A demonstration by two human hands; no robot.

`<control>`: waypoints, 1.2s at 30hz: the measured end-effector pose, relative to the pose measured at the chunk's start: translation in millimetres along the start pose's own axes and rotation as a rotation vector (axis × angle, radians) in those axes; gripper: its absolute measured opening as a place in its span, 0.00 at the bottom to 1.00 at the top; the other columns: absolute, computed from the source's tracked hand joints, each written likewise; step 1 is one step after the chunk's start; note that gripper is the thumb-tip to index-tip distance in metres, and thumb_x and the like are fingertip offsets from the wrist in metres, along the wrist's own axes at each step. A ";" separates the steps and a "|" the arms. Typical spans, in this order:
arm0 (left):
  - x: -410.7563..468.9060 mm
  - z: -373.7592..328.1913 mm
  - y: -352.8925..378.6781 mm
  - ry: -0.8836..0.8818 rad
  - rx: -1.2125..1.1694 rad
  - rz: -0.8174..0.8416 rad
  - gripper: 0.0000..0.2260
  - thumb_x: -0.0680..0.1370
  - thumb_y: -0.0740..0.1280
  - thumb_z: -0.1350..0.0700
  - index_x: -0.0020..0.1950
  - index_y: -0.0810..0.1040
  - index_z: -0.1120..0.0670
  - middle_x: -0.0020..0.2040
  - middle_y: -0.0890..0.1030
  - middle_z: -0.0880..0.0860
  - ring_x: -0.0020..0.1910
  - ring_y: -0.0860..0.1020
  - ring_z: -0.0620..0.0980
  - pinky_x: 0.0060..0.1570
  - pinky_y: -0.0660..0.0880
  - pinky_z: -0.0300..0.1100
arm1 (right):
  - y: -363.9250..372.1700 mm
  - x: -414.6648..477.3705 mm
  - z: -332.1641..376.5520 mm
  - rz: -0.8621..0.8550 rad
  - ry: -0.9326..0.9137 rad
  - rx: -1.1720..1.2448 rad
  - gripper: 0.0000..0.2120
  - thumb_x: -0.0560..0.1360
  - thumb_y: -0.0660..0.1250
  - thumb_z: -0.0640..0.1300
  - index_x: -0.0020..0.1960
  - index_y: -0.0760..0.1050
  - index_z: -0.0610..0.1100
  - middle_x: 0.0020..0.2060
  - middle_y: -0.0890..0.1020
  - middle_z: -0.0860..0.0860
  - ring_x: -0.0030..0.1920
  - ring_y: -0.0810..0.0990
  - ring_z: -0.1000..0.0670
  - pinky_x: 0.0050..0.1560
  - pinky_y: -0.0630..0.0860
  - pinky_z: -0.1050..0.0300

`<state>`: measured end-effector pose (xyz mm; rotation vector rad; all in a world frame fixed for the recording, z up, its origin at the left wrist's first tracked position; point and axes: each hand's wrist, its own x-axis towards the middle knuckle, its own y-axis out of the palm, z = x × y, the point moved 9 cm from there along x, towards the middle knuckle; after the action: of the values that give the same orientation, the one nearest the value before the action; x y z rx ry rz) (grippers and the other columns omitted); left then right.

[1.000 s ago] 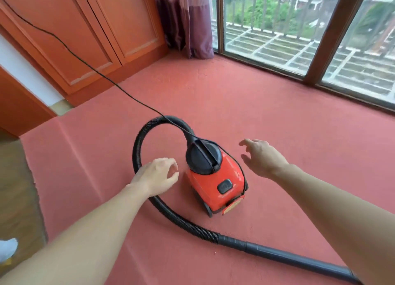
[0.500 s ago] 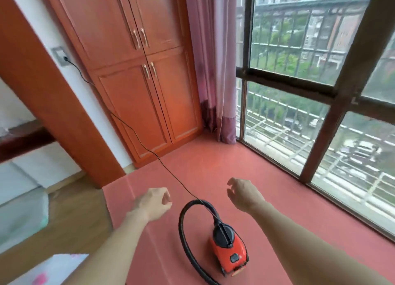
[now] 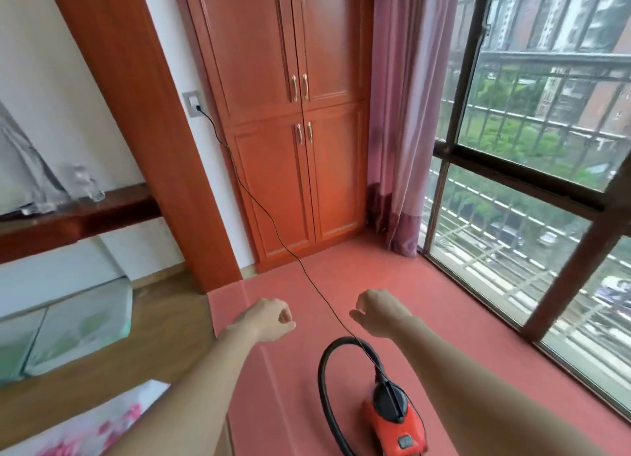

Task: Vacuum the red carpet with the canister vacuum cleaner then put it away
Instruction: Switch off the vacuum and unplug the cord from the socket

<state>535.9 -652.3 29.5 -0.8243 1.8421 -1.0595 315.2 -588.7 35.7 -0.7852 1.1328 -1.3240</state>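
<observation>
Your red canister vacuum cleaner point(image 3: 397, 428) sits on the red carpet point(image 3: 341, 278) at the bottom of your view, black top facing up, and both your bare arms reach out past it. Your left hand point(image 3: 269, 320) hangs in the air beyond the vacuum cleaner and to its left, fingers loosely curled with the thumb close to the forefinger, holding nothing. Your right hand point(image 3: 379, 314) hovers almost straight beyond the vacuum cleaner, also loosely curled and gripping nothing. The black hose point(image 3: 322, 380) arcs up from the vacuum cleaner's far end in a loop on its left side and runs off the bottom edge. The thin power cord point(image 3: 328, 302) leaves the vacuum cleaner, passes between your two hands, just beside your right thumb and seemingly apart from it, then climbs to a wall socket point(image 3: 192, 103) far beyond and left of the vacuum cleaner, where it is plugged in. Straight beyond the vacuum cleaner stands an orange wooden cabinet point(image 3: 293, 131) with its four doors closed, a pink curtain point(image 3: 399, 131) just right of it, and a large window point(image 3: 529, 189) along the vacuum cleaner's right; wooden floor point(image 3: 164, 322) lies to its left, past the carpet edge
</observation>
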 end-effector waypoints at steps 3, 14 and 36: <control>10.1 49.5 -29.0 -0.035 0.050 0.006 0.06 0.77 0.68 0.45 0.48 0.80 0.45 0.48 0.81 0.44 0.48 0.80 0.45 0.53 0.78 0.45 | -2.2 35.8 31.0 0.022 0.028 -0.006 0.15 0.79 0.62 0.51 0.55 0.79 0.41 0.49 0.82 0.43 0.50 0.81 0.39 0.45 0.77 0.53; 91.7 139.9 -99.1 -0.042 0.107 0.082 0.15 0.83 0.55 0.54 0.52 0.81 0.49 0.51 0.80 0.48 0.49 0.79 0.47 0.48 0.76 0.43 | -8.5 168.5 93.4 0.081 0.041 -0.050 0.12 0.79 0.56 0.40 0.51 0.79 0.39 0.43 0.80 0.42 0.42 0.80 0.41 0.37 0.71 0.56; 249.7 364.2 -281.4 -0.125 -0.006 0.009 0.14 0.85 0.57 0.47 0.52 0.81 0.50 0.48 0.82 0.47 0.46 0.81 0.46 0.51 0.80 0.46 | -36.0 488.2 327.8 0.106 -0.149 -0.019 0.12 0.79 0.59 0.43 0.53 0.79 0.40 0.49 0.81 0.42 0.51 0.81 0.40 0.48 0.75 0.54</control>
<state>788.3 -1107.0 90.3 -0.8654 1.7431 -0.9750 557.9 -1123.5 82.3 -0.8127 1.0549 -1.1487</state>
